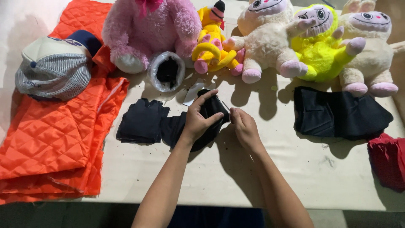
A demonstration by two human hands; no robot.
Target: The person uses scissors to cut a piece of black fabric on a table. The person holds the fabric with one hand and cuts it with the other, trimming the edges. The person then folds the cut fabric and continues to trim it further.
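— Status?
— My left hand (198, 120) grasps the small black cloth piece (213, 110) at frame centre on the desk (219, 177); right hand (244, 126) pinches its edge.
— Risk?
— Likely slip: thin fabric, grip shallow; the black stack (141, 122) beside it could get dragged.

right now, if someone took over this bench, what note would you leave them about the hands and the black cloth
Left hand grips a small black fabric piece, pinching its top.
Right hand pinches the same piece at its right edge; a thin thread or needle may be there, too fine to tell.
More black pieces lie left of the hands, a folded black stack to the right.
Done: cannot tell. Left: the piece is not yet put down.
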